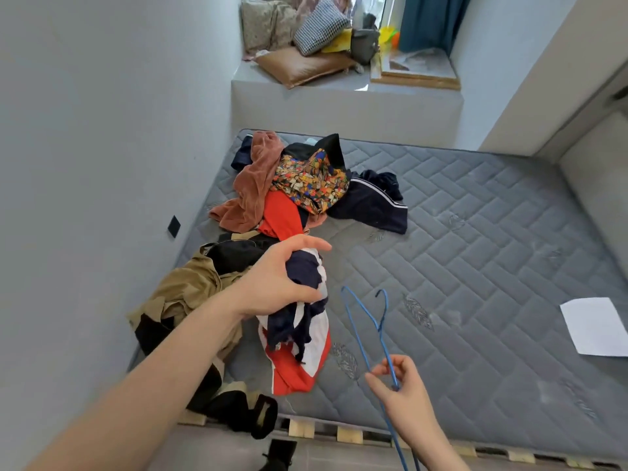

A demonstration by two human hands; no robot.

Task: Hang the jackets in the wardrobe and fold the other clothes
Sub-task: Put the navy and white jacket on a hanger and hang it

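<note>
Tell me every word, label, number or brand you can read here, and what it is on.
None can be read.
White paper on the mattress: looks blank.
Patterned cloth in the pile: coloured print, no letters made out.
Red, white and navy jacket in the left hand: no visible label.
Blue hanger in the right hand: no marking.

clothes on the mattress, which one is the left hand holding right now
The red, white and navy garment. The left hand grips its bunched top, lifting it; the tan jacket, pink garment and patterned piece lie untouched.
</note>
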